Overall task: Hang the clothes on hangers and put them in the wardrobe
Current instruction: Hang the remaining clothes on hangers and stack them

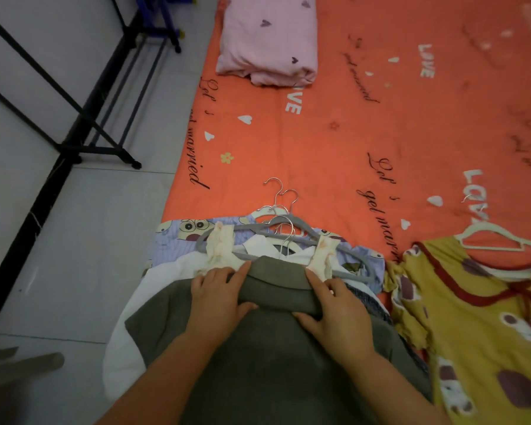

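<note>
A grey-green collared shirt (273, 357) lies on top of a pile of hung clothes at the near edge of the orange bedsheet (350, 142). My left hand (219, 297) pinches the left side of its collar, thumb under the fold. My right hand (334, 305) grips the right side of the collar. A silver hanger hook (284, 237) pokes out just beyond the collar. Beneath lie a white garment (154, 302), a cream-strapped top on a grey hanger (224, 243) and a blue cartoon-print garment (181, 234). To the right, a yellow patterned dress (472, 317) sits on a white hanger (497, 237).
A folded pink blanket (267, 41) lies at the far end of the sheet. A black metal clothes rack (98, 96) stands on the grey tiled floor (74, 256) to the left, with blue stool legs (163, 19) behind it.
</note>
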The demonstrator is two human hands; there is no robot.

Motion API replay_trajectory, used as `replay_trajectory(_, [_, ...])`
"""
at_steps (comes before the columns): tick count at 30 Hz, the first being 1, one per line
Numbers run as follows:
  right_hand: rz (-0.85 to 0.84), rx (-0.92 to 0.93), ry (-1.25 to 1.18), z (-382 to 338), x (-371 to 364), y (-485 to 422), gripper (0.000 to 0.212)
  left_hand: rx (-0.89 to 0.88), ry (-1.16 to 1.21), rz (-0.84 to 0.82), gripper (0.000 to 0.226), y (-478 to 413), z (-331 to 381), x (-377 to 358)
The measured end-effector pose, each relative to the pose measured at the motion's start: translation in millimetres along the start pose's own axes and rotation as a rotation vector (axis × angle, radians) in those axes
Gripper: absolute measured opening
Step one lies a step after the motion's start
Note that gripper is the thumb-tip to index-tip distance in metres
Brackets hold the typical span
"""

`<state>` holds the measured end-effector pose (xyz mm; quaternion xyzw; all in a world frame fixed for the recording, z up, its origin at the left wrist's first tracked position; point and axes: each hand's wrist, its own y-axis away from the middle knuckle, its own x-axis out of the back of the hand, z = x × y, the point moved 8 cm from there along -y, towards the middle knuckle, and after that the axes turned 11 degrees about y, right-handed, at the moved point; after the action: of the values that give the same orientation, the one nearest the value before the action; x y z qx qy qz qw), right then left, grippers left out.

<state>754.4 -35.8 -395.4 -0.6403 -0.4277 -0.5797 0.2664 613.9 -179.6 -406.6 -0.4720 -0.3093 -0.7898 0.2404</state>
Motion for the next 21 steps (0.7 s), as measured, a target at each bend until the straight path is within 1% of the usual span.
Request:
replay_trajectory(6, [0.061, -0.083, 0.018, -0.7, 66.2, 71.1, 0.080, -0.163, 0.075, 0.084, 0.073, 59.2, 52.6, 53.8])
replay_trajectory(12, [0.287, -0.184, 0.053, 6.5, 157.6, 192.3, 0.084, -0.473, 0.092, 0.218, 0.078, 153.1, 138.7, 112.1])
replay_trajectory(14, [0.333, -0.236, 0.066, 14.2, 180.1, 238.7, 0.086, -0.567, 0.096, 0.245, 0.079, 185.9, 171.4, 123.2])
replay_trajectory(16, [0.345, -0.291, 0.074, 25.4, 197.5, 285.3, 0.086, -0.654, 0.096, 0.270, 0.080, 218.4, 205.6, 130.2])
replay_trajectory(18, [0.324, -0.353, 0.068, 40.7, 209.8, 327.5, 0.083, -0.722, 0.087, 0.284, 0.081, 248.8, 239.5, 132.6])
replay_trajectory(21, [0.369, -0.424, 0.075, 68.8, 228.5, 387.6, 0.084, -0.801, 0.105, 0.281, 0.083, 286.8, 289.7, 128.5])
